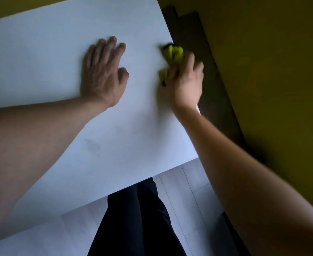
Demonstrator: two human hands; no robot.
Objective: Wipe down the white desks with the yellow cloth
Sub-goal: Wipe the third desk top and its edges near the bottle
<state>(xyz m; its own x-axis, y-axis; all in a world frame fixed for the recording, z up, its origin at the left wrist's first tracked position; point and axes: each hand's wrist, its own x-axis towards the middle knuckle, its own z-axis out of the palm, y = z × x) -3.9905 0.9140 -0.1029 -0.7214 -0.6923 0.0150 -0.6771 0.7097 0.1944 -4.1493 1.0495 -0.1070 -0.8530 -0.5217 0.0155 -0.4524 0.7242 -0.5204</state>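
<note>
Mid-wipe on the white surface (41, 61). Our right hand (186, 84) sits at 2 o'clock near the right edge, fingers curled round the bunched yellow cloth (172, 53), which pokes out ahead of the fingertips and touches the top. The hand is blurred, so we judge it's in a stroke. Our left hand (102, 72) is just above centre, fingers straight and spread, palm flat on the surface as a brace, holding nothing.

How we'd do this step well, as a judgement:
- The cloth is wadded, so only a small patch touches the top. Flattening it under the palm would give more contact per pass.
- A faint grey smudge (92, 145) sits at 7 o'clock from centre, toward the near edge. It needs a pass.
- We'd run overlapping strokes from the right edge toward 9 o'clock, then shift the brace hand and cover where it was resting.
- The cloth is right at the edge, so it's easy to overshoot onto the dark panel (207, 71) beside it.

Containers: none in view, so no contents to report.

Only one desk visible, so we can't judge the others.
</note>
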